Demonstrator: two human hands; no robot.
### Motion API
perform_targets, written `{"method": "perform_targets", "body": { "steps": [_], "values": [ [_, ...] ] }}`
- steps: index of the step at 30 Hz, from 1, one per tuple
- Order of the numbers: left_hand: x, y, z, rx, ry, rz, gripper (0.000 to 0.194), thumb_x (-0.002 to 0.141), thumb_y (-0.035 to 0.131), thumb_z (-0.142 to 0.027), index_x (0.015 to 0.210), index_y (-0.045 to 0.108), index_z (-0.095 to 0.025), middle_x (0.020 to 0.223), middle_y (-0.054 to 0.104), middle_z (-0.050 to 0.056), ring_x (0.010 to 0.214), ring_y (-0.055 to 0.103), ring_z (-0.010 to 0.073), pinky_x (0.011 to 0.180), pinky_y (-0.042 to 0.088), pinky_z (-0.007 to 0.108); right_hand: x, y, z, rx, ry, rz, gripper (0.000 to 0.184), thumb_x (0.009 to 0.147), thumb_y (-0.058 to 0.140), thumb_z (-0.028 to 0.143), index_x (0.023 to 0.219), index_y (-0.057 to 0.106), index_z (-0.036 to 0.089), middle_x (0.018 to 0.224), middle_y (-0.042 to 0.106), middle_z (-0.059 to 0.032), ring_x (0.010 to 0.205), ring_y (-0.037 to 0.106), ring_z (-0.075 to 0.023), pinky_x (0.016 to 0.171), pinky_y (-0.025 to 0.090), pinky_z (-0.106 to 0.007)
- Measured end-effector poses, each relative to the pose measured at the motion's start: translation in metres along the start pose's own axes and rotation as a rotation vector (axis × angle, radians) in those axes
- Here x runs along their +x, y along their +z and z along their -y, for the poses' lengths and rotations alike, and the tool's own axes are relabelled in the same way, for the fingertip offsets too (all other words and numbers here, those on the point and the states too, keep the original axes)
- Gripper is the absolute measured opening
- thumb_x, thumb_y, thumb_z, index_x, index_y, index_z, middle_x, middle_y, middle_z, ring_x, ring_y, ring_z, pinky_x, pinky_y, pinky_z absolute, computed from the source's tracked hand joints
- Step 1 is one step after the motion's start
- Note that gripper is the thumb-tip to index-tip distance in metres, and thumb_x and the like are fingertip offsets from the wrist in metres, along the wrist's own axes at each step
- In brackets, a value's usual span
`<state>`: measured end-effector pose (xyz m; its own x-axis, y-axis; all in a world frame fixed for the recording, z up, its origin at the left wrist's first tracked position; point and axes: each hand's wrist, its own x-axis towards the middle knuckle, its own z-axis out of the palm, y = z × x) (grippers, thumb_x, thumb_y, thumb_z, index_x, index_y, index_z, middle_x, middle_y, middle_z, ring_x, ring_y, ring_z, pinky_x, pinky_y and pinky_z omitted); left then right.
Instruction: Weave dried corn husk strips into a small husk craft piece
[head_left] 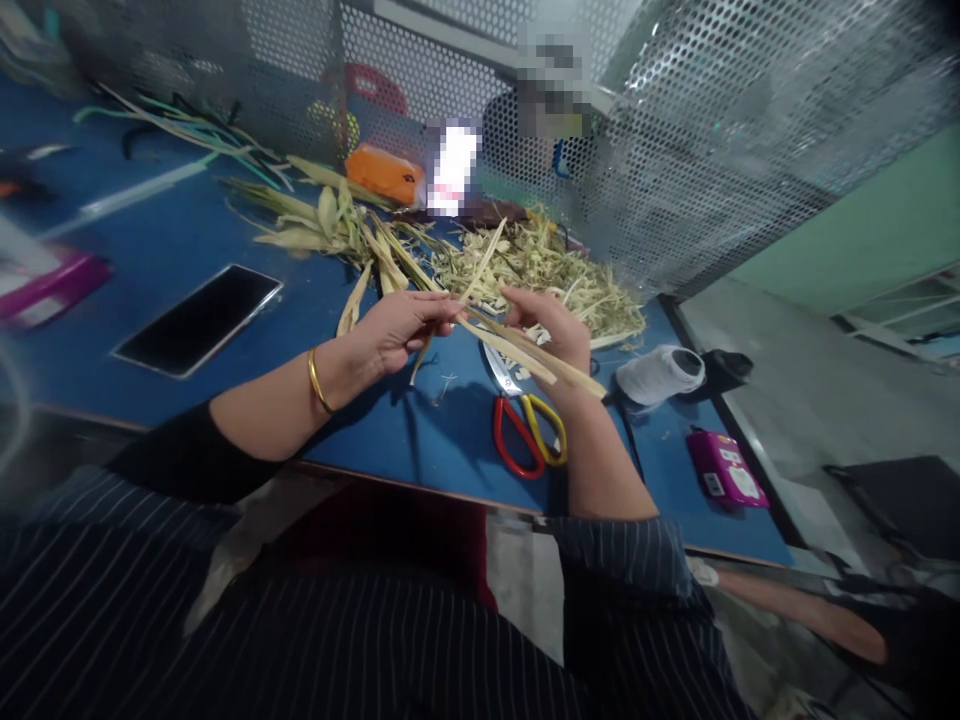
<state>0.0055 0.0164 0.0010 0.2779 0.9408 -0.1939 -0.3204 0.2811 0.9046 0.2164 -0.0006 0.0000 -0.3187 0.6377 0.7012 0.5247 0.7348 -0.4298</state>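
Observation:
My left hand [409,330], with a gold bangle at the wrist, pinches several pale dried husk strips [525,352] between thumb and fingers. The strips cross each other there; one points up and away, others run right, over the front of my right hand [551,325]. That hand is curled beside the strips, its index finger and thumb close together; whether a strip sits between them is hidden. Below it on the blue table lie scissors [514,388] with one red and one yellow handle, blades partly covered. Behind both hands spreads a heap of shredded husk [600,290].
Longer leaves [322,225] lie at the back left, near an orange packet [384,175]. A dark phone [199,318] rests at left. To the right are a white thread cone [660,374] and a magenta pack [726,468]. A perforated metal screen [675,130] stands behind.

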Motion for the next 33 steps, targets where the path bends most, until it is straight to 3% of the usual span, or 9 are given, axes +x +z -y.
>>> {"method": "perform_targets", "body": {
  "steps": [3,6,9,13,17,20,22,28,33],
  "values": [
    [-0.001,0.003,0.001,0.038,0.029,-0.064,0.005,0.068,0.075,-0.013,0.071,0.070,-0.011,0.064,0.063,0.003,0.044,0.048,0.0034,0.031,0.016,0.015,0.001,0.001,0.009,0.170,-0.028,-0.051,0.016,0.085,0.067,0.034,0.098,0.073,0.027,0.081,0.067,-0.0016,0.077,0.061,-0.0166,0.073,0.051,-0.034],
    [-0.004,0.007,0.003,0.091,0.024,-0.050,0.011,0.068,0.078,-0.019,0.065,0.070,-0.011,0.057,0.060,0.002,0.042,0.046,0.0040,0.032,0.019,0.016,0.002,0.010,0.012,0.311,0.009,-0.251,0.006,0.085,0.068,0.030,0.086,0.072,0.025,0.085,0.067,-0.0019,0.086,0.063,-0.0176,0.081,0.052,-0.037],
    [-0.010,0.012,0.004,0.154,0.041,-0.035,0.010,0.069,0.078,-0.017,0.064,0.071,-0.012,0.063,0.064,0.003,0.044,0.048,0.0039,0.034,0.025,0.016,0.004,0.016,0.011,0.498,0.127,-0.395,0.011,0.092,0.057,0.032,0.089,0.066,0.026,0.089,0.064,-0.0016,0.088,0.065,-0.0164,0.086,0.053,-0.039],
    [-0.016,0.016,0.003,0.284,0.045,-0.025,0.011,0.075,0.073,-0.017,0.066,0.072,-0.011,0.053,0.059,0.001,0.042,0.045,0.0032,0.039,0.029,0.017,0.004,0.013,0.016,0.622,0.345,-0.470,0.019,0.095,0.050,0.041,0.091,0.063,0.028,0.068,0.050,0.0031,0.066,0.058,-0.0116,0.078,0.053,-0.032],
    [-0.015,0.018,0.005,0.302,0.096,-0.073,0.010,0.075,0.072,-0.016,0.067,0.072,-0.011,0.048,0.056,-0.001,0.042,0.046,0.0041,0.042,0.033,0.018,0.002,0.008,0.025,0.482,0.472,-0.243,0.034,0.092,0.053,0.047,0.072,0.063,0.022,0.054,0.040,0.0050,0.051,0.043,-0.0094,0.061,0.043,-0.026],
    [-0.013,0.018,0.008,0.297,0.140,-0.130,0.008,0.072,0.074,-0.016,0.066,0.071,-0.012,0.051,0.059,-0.001,0.043,0.047,0.0050,0.043,0.036,0.019,0.001,0.006,0.029,0.317,0.500,0.035,0.033,0.089,0.058,0.037,0.062,0.062,0.019,0.058,0.049,0.0023,0.059,0.046,-0.0110,0.063,0.038,-0.027],
    [-0.011,0.017,0.010,0.315,0.193,-0.135,0.007,0.069,0.074,-0.017,0.067,0.071,-0.011,0.056,0.062,0.000,0.044,0.049,0.0052,0.044,0.037,0.019,0.001,0.006,0.030,0.248,0.493,0.119,0.030,0.086,0.058,0.030,0.059,0.062,0.018,0.063,0.050,0.0014,0.066,0.048,-0.0122,0.069,0.037,-0.028],
    [-0.010,0.017,0.017,0.459,0.340,-0.114,0.012,0.072,0.071,-0.021,0.077,0.076,-0.011,0.066,0.069,0.002,0.047,0.055,0.0065,0.048,0.040,0.020,0.002,0.010,0.027,0.207,0.519,0.194,0.029,0.081,0.055,0.023,0.053,0.061,0.018,0.061,0.043,0.0011,0.070,0.045,-0.0139,0.072,0.035,-0.029],
    [-0.010,0.015,0.021,0.570,0.404,-0.129,0.016,0.074,0.070,-0.025,0.080,0.078,-0.013,0.068,0.071,0.003,0.050,0.058,0.0081,0.051,0.044,0.020,0.001,0.015,0.022,0.217,0.549,0.153,0.030,0.080,0.055,0.022,0.051,0.058,0.018,0.060,0.044,0.0012,0.069,0.045,-0.0138,0.069,0.035,-0.029]
  ]
}}
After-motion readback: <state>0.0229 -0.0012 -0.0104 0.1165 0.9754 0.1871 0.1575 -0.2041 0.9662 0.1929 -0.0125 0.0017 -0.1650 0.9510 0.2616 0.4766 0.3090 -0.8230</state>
